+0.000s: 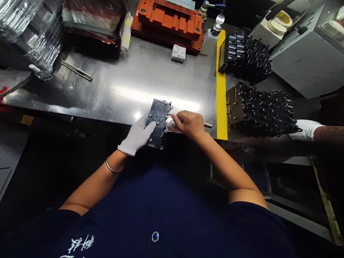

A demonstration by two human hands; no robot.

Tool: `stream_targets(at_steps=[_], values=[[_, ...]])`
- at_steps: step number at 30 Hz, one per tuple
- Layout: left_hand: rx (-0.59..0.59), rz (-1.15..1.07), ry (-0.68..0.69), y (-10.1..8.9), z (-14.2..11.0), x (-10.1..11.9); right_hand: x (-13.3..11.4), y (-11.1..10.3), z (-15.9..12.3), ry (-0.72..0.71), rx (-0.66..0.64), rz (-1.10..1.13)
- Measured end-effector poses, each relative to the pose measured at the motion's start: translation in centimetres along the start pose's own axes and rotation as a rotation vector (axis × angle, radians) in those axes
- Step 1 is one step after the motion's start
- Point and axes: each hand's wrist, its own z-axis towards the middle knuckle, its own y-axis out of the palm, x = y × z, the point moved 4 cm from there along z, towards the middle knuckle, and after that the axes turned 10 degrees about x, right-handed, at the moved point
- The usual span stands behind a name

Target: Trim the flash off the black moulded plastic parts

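My left hand [138, 134], in a white glove, grips a flat black molded part [159, 113] with star-shaped ribs and small lugs along its right edge. The thumb lies across its face, and the part is tilted at the bench's front edge. Bare and closed, my right hand [188, 123] is at the part's right edge, its fingertips by a lug. From the back of that fist sticks out the pale end of a thin tool [208, 125]; the fingers hide the rest, so its kind does not show.
Stacked black parts [261, 110] stand right of a yellow strip [221, 89], with another person's gloved hand [306, 130] at them. An orange fixture [170, 19] and a white block [178, 53] sit at the back. A slim metal-coloured tool [75, 69] lies left on the metal bench [118, 77].
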Motion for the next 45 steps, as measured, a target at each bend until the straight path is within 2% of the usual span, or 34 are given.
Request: stream_targets(at_steps=[8,26,33,45], values=[[-0.002,0.026,0.003,0.0,0.1,0.0,-0.1,0.0,-0.4,0.050,0.038,0.050],[-0.021,0.031,-0.002,-0.1,0.0,0.3,0.8,0.2,-1.2,0.176,0.026,0.216],[-0.017,0.033,-0.008,-0.1,0.0,0.4,0.4,0.1,-1.2,0.187,0.012,0.229],[0.005,0.031,-0.027,0.0,0.1,0.3,-1.3,0.3,-2.7,0.319,0.015,0.182]])
